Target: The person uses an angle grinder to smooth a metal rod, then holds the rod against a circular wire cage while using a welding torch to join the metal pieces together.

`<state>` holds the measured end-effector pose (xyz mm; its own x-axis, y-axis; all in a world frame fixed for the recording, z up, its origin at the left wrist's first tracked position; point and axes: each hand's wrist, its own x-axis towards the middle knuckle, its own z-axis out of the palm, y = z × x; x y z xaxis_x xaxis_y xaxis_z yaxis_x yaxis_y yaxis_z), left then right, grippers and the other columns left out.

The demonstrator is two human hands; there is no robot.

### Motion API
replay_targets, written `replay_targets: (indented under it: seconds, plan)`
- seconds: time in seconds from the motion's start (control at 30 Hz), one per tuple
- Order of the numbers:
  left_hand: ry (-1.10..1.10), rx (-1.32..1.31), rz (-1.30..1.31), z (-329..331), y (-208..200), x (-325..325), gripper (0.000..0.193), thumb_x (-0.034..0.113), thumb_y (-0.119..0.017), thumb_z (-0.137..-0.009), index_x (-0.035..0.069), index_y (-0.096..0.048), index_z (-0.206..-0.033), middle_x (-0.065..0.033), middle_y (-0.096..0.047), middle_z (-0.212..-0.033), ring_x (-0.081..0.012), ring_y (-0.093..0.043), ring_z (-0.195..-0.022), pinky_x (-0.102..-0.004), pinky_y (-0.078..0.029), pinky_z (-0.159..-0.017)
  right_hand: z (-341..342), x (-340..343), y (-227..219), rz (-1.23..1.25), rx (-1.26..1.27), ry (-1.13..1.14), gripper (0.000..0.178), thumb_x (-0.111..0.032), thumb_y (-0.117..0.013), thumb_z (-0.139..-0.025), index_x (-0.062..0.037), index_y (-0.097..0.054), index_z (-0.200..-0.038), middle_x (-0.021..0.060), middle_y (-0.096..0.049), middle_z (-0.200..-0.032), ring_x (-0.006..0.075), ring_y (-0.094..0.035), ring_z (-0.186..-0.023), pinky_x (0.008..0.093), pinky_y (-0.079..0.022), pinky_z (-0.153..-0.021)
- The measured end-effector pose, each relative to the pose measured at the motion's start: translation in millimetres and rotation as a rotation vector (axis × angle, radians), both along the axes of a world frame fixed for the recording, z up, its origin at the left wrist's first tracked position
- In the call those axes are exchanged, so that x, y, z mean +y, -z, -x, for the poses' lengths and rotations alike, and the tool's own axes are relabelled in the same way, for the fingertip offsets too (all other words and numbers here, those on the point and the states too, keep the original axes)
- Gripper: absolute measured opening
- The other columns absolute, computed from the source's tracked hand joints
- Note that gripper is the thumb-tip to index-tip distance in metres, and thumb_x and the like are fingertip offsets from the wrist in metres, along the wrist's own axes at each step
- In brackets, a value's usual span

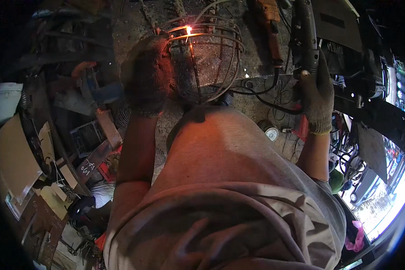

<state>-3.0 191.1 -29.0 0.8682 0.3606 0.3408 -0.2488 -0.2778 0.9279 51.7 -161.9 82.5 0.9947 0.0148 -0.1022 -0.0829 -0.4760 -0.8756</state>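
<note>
A round frame of bent metal rods (236, 41) stands at the far middle of the work surface. On its upper left part a bright spot (188, 30) glows white and orange. My left hand (146, 76), in a dark knit glove, is closed at the frame's left edge; its fingertips are partly in shadow. My right hand (318, 96), in a grey knit glove, is wrapped round the near end of a grey cylindrical tool (308, 40), its thumb on the left side. The tool's far end runs out of the top of the picture.
An orange power tool (270, 27) lies left of the grey one, its black cable (261, 93) looping across the surface. A small round gauge-like thing (271, 133) sits right of my body. Cardboard (15, 157), metal pieces and a blue clamp-like part (104, 92) crowd the left side.
</note>
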Motion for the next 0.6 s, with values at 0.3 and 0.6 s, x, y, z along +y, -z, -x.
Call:
replay_targets:
  seconds: [0.3,0.6]
  plan:
    - [-0.218,-0.047,-0.868,-6,-19,-5,0.019,0.021,-0.075,-0.094,0.012,-0.073,-0.111,-0.0128,-0.073,-0.106,-0.0317,-0.072,-0.096,-0.0399,-0.059,-0.084,2,-9,6,-0.028,0.046,-0.037,0.069,-0.021,-0.07,-0.098,-0.0072,-0.04,-0.158,0.0068,-0.069,-0.106,0.0081,-0.062,-0.074,0.0246,-0.054,-0.06]
    - [-0.22,-0.021,-1.032,-5,-35,-5,0.026,0.017,-0.07,-0.095,0.013,-0.068,-0.121,-0.0119,-0.072,-0.108,-0.0305,-0.071,-0.099,-0.0397,-0.06,-0.082,2,-4,7,-0.09,0.075,-0.019,0.072,-0.022,-0.068,-0.099,-0.0047,-0.034,-0.16,0.0067,-0.068,-0.101,0.0082,-0.058,-0.071,0.0242,-0.049,-0.06]
